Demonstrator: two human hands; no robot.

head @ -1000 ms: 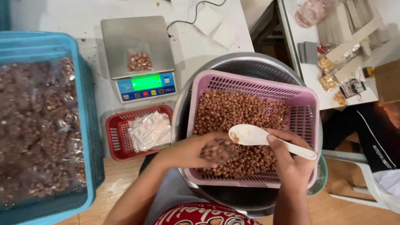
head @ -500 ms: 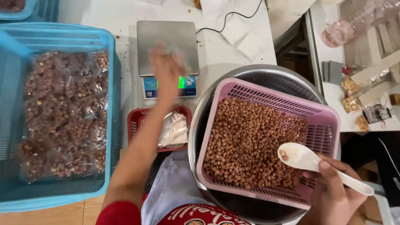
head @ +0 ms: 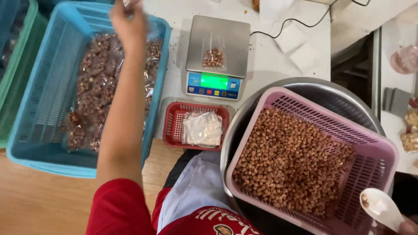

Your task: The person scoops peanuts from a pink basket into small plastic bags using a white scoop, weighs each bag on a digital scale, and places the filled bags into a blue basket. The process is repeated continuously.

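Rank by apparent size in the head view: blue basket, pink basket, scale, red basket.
1-2. blue basket and pink basket: look alike; the pink one is partly cut off, so unsure.
3. scale.
4. red basket.

1. The left hand (head: 128, 21) is blurred; its fingers run off the far edge, so its grip cannot be told.
2. The right hand (head: 407, 227) is nearly all cut off at the near right corner, hiding the spoon (head: 381, 209) handle.

Blue crate (head: 26, 130), red tray (head: 174, 130), pink basket (head: 383, 152) w/ brown nuts (head: 291, 165), white spoon (head: 381, 209).
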